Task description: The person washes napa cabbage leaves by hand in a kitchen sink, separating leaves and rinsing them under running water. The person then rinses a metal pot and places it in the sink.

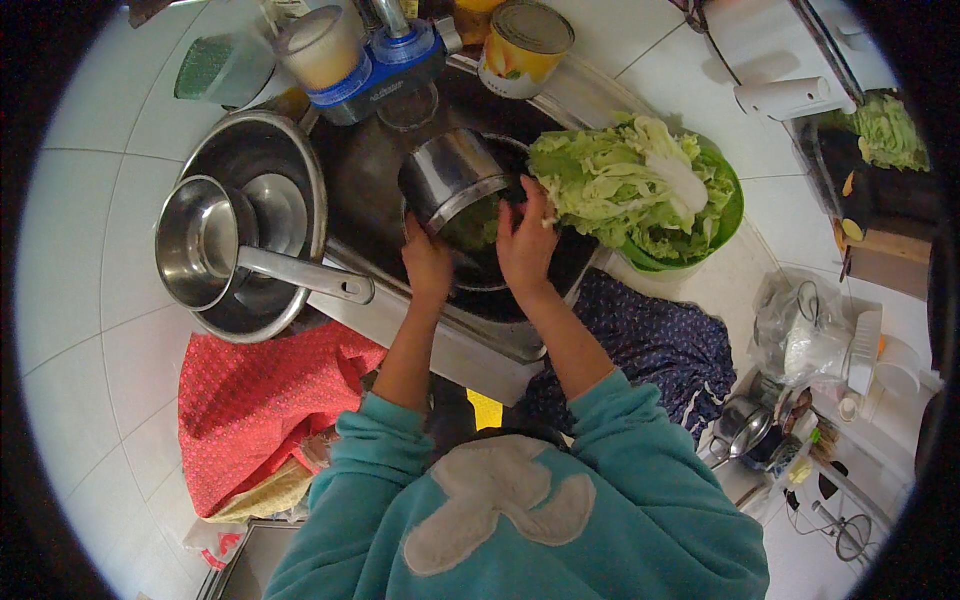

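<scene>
A shiny steel pot (452, 166) is tipped on its side over the sink, its mouth turned toward me and to the right. Green leaves (474, 225) show at its mouth, partly in shadow. My left hand (427, 262) grips the pot at its lower left rim, the fingertips hidden under it. At the right side of the mouth is my right hand (527, 244), fingers bent and apart; whether they hold the rim or leaves is hard to see. Beneath both hands lies a round metal basin (480, 287), mostly in shadow, inside the dark sink (360, 180).
A green basket (726, 225) heaped with lettuce (637, 180) stands right of the sink. At left, a long-handled saucepan (199, 244) rests in a large steel bowl (319, 202). A faucet filter (375, 82) hangs over the sink's back, beside a yellow can (525, 52).
</scene>
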The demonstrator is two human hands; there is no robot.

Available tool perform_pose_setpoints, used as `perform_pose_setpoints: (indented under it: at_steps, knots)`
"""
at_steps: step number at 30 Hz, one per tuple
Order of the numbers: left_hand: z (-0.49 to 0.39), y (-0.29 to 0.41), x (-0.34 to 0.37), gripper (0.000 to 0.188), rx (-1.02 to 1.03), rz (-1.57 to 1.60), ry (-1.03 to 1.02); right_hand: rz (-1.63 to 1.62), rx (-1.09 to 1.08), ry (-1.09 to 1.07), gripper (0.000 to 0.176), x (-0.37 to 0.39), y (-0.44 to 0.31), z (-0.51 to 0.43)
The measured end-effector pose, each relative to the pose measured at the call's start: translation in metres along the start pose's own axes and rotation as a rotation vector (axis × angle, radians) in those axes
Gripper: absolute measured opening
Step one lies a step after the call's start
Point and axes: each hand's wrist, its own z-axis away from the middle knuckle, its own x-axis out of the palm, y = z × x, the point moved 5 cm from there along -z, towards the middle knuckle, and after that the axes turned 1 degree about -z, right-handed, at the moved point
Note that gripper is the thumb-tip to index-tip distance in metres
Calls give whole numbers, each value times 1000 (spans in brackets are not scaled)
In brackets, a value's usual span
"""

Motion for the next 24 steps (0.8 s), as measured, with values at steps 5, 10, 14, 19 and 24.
perform_pose_setpoints:
  at_steps: [5,10,14,19,24]
  knots:
    - [13,3,4,61,-66,-105,4,53,99,-227,24,24,20,23]
    - [22,9,6,70,84,-126,20,-219,-117,-223,40,59,41,27]
    - [17,12,2,76,115,-179,41,-338,18,-313,47,69,51,20]
    - [-5,16,-11,76,195,-253,146,50,267,-599,52,63,65,16]
    - [-11,19,-20,65,272,-210,225,493,225,-539,29,80,109,10]
